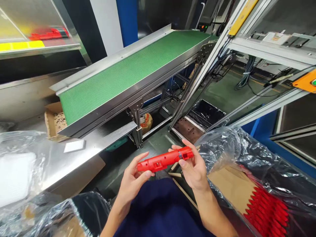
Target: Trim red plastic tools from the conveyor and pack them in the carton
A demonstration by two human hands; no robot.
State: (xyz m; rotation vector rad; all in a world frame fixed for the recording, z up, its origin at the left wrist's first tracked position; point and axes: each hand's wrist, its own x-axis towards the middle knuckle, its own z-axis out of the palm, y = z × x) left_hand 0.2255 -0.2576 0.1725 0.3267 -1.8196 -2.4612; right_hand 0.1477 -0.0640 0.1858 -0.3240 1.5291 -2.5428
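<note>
A long red plastic part (164, 160) is held level in front of my body, with small holes and a square opening along its side. My left hand (134, 176) grips its left end between thumb and fingers. Around its right end, close to a narrow dark band, the thumb and fingers of my right hand (194, 166) are closed. Both hands are above my dark blue clothing, in front of the green conveyor belt (128, 74).
A plastic-lined carton (229, 184) at the right holds rows of red parts (268, 212). A white block (74, 145) lies on the metal table (98, 141). Behind it is a cardboard box (50, 123). A metal frame (192, 89) rises at the right.
</note>
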